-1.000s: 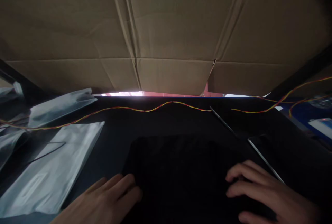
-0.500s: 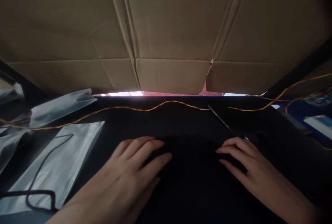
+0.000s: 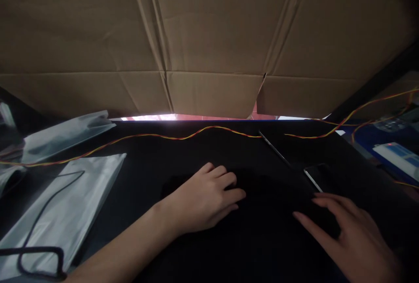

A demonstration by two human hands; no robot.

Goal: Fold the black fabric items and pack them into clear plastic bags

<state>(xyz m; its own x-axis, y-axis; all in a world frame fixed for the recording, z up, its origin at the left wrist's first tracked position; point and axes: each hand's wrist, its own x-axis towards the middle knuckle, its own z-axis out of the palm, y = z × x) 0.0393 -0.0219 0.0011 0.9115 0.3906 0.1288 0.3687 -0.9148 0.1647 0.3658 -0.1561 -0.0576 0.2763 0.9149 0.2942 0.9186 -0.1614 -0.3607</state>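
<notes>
My left hand (image 3: pixel 211 198) is over the middle of the black surface (image 3: pixel 183 252), its fingers curled in. A darker shape surrounds its fingers, too dark to make out, and whatever they grip is hidden. To the right, my right hand (image 3: pixel 355 235) has thumb and forefinger spread apart with nothing visible between them. Just beyond its fingertips lies a dark phone-like slab (image 3: pixel 322 176) with a shiny edge. Farther back is a second flat dark slab (image 3: pixel 284 147), also with a bright rim.
A twisted red-yellow wire (image 3: pixel 183 138) crosses the back. At left lie a pale plastic bag (image 3: pixel 81 200), another bag (image 3: pixel 68 136) and a black cable (image 3: pixel 39 250). A cardboard sheet (image 3: pixel 209 34) hangs ahead. A white-and-blue device (image 3: pixel 397 156) is at right.
My left hand has moved right toward the middle, its fingers curling more. My right hand has drawn back toward me and to the right, uncovering more of the phone-like slab.
</notes>
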